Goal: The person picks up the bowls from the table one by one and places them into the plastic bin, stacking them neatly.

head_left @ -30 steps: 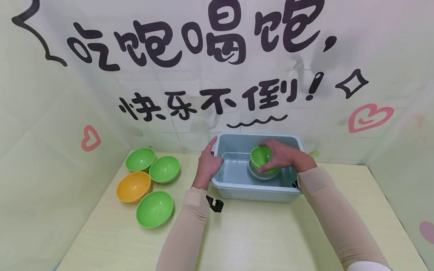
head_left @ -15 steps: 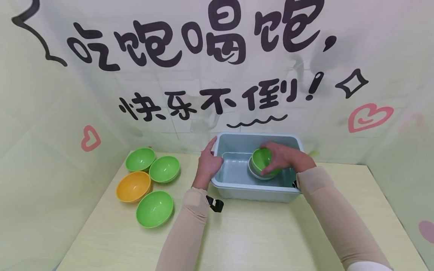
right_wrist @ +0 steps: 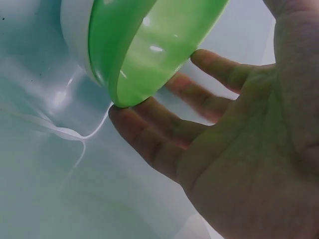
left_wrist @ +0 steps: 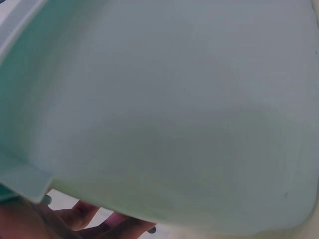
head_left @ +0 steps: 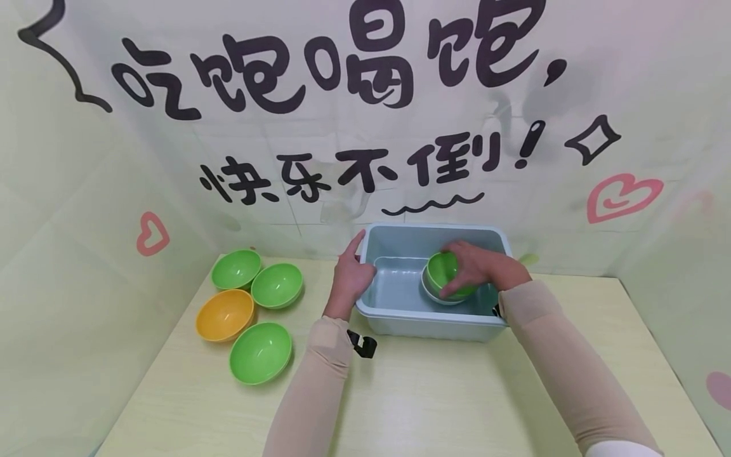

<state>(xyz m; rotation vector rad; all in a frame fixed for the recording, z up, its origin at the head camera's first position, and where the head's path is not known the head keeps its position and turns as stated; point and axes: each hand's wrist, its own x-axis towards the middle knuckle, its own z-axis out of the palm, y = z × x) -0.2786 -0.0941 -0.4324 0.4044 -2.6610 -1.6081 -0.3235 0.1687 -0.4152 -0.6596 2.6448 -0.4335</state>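
Observation:
In the head view, a light blue plastic basin [head_left: 433, 327] stands against the back wall. My left hand [head_left: 352, 274] grips its left rim, thumb over the edge; some of its fingers [left_wrist: 79, 214] show beyond the basin wall in the left wrist view. Inside the basin, my right hand [head_left: 474, 265] holds a green bowl [head_left: 441, 271] by the rim, thumb at the near side and fingers at the far side. The green bowl sits tilted in a white bowl [right_wrist: 75, 37]. Fingertips press along the green rim in the right wrist view.
Left of the basin on the pale wooden table [head_left: 434, 400] stand a back green bowl [head_left: 236, 269], another green bowl [head_left: 277, 285], an orange bowl [head_left: 225, 315] and a front green bowl [head_left: 261, 353]. A printed wall sheet [head_left: 297, 139] rises behind.
My right hand and the green bowl have moved slightly right and lower into the white bowl, which has also shifted a little right. The left hand stays on the rim.

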